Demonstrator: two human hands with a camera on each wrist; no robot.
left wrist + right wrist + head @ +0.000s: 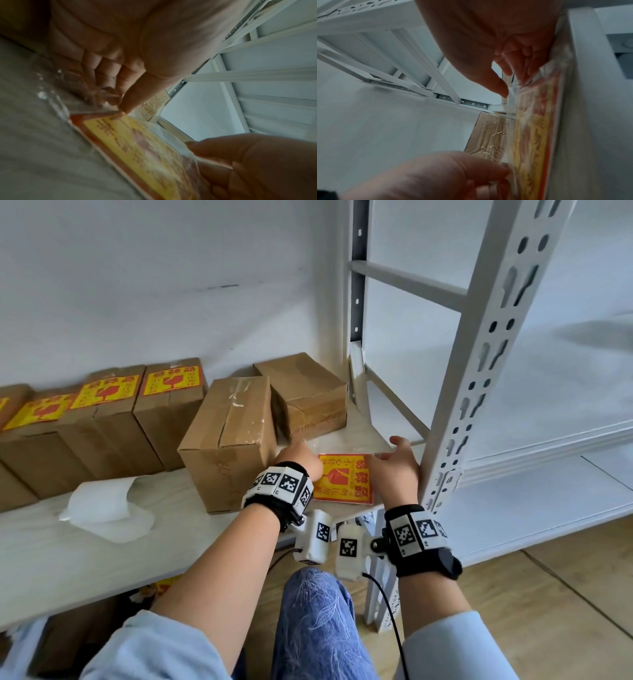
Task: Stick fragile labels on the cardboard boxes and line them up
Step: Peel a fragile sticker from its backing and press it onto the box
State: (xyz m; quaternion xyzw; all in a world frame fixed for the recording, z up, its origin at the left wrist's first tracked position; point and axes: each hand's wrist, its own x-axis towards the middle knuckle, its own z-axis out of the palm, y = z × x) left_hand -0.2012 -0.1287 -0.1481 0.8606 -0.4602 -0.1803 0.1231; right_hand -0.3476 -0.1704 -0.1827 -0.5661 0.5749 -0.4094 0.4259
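Observation:
A pack of red-and-yellow fragile labels (342, 481) (137, 142) (536, 128) in a clear plastic sleeve lies on the shelf board (68, 559), right of a plain cardboard box (229, 440). My left hand (299, 460) (116, 101) pinches the sleeve at the pack's left far corner, thumb on top. At the right far corner my right hand (394, 463) (513, 85) pinches the sleeve, fingers seen through the plastic. A second plain box (308, 392) (488, 135) stands behind the pack. Labelled boxes (168, 398) stand in a row to the left.
Crumpled white backing paper (102, 508) lies on the board near the front edge. A perforated white rack upright (479, 371) rises just right of my right hand. More white shelving (548, 474) lies beyond it. My knee (315, 611) is below the board.

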